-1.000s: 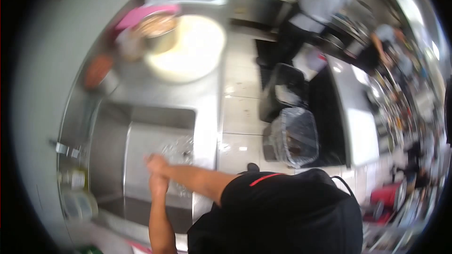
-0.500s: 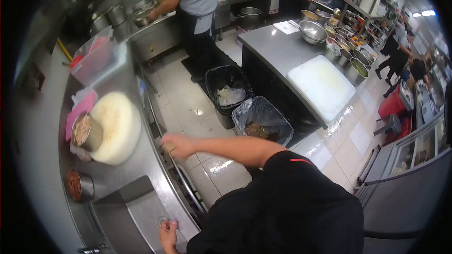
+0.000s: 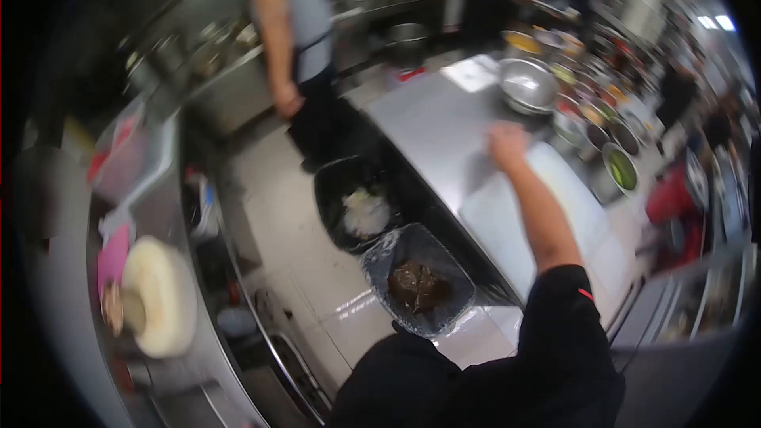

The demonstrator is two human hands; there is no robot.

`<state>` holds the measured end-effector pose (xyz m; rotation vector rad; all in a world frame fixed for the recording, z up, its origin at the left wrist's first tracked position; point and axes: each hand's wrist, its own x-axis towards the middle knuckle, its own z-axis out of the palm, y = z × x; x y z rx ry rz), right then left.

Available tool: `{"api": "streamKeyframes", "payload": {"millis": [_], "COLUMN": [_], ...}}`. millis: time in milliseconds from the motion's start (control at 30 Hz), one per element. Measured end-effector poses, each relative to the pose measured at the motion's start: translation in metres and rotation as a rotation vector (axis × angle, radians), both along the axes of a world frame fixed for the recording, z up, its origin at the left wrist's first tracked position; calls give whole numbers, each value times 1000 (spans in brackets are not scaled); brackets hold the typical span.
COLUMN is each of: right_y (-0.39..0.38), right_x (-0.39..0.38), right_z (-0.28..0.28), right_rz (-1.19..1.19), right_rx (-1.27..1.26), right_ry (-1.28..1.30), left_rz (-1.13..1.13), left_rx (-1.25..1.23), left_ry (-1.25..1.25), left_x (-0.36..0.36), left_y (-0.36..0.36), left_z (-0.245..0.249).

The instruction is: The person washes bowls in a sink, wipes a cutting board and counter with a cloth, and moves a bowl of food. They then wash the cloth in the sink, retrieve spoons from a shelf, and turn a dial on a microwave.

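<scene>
My right hand (image 3: pixel 508 144) is stretched out over the steel counter (image 3: pixel 424 123), near the far left corner of the white cutting board (image 3: pixel 547 214). Its fingers look curled but are smeared by motion, and nothing can be made out in them. A large metal bowl (image 3: pixel 529 85) stands just beyond the hand. My left hand is out of the frame. At the left, a thick round white block (image 3: pixel 162 297) lies on the other counter beside a metal pot (image 3: pixel 133 311) and a pink cloth (image 3: pixel 113 257).
Two lined bins, one with pale waste (image 3: pixel 365 212) and one with brown waste (image 3: pixel 418 289), stand beside the counter. A co-worker (image 3: pixel 289 32) stands beyond them. Several food containers (image 3: pixel 598 115) crowd the counter's far right. A red bin (image 3: pixel 674 194) is farther right.
My right arm has swung from the left counter's edge to over the right counter. My left hand has left the view. The view has turned right, and the co-worker's arm now hangs down.
</scene>
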<state>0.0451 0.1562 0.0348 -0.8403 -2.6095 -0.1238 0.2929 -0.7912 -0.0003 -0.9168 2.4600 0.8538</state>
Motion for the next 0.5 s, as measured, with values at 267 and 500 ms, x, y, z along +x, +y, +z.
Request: {"api": "streamKeyframes", "payload": {"millis": [267, 500], "right_y": [-84, -420], "right_x": [-71, -76], "right_z": [-41, -30], "right_rz": [673, 1400], "right_rx": [-122, -315], "right_ry": [-326, -518], "left_rz": [249, 525], "left_rx": [-254, 186], "left_ry": [-351, -122], "left_x": [-17, 28], "left_y": [36, -36], "left_z": [24, -10]}}
